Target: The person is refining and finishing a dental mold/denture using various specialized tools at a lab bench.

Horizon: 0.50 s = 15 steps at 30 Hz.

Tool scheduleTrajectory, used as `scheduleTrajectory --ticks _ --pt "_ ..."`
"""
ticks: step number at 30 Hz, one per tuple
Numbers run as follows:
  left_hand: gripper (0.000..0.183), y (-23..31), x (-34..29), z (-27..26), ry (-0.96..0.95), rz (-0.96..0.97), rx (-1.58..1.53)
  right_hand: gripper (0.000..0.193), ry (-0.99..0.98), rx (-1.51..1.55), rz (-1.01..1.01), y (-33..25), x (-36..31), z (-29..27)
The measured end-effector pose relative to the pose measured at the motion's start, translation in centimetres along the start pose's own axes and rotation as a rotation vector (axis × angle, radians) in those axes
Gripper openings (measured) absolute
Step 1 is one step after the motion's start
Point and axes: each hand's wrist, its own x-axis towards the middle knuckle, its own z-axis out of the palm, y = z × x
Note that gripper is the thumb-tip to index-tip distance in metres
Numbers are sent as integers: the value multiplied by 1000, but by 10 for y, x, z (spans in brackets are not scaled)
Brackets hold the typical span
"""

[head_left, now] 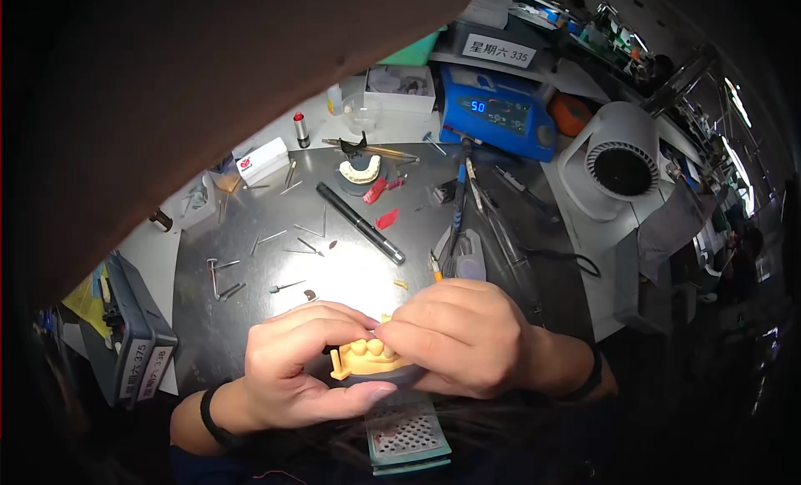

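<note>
Close to me, both hands meet at a yellow dental model (373, 357) on a dark base, its row of molars facing me. My left hand (304, 360) is closed round the model's left side, thumb along the base and fingers over the top. From the right, my right hand (459, 339) has its fingers pinched together at the model's teeth. Whatever small piece may be between those fingertips is hidden. Just below the model is a perforated metal plate (409, 435) in a pale green frame.
Dental burs (288, 286) lie scattered on the dark metal worktop, with a black pen-like tool (360, 223). Behind stand another dental arch model (359, 169) and red wax pieces (385, 219). A blue control unit (492, 109) and white fan (613, 164) stand at back right; grey boxes (138, 335) at left.
</note>
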Motion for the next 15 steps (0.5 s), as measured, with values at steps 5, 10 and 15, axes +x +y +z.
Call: scheduleTrajectory --ticks 5,10,15 --pt "48 -6 -3 -1 52 71 -57 45 152 -17 -73 3 5 -3" --pt "55 2 2 5 74 84 -89 45 101 47 -70 -4 3 -6" --pt "53 3 0 6 59 158 -6 45 162 38 -43 -7 3 -1"
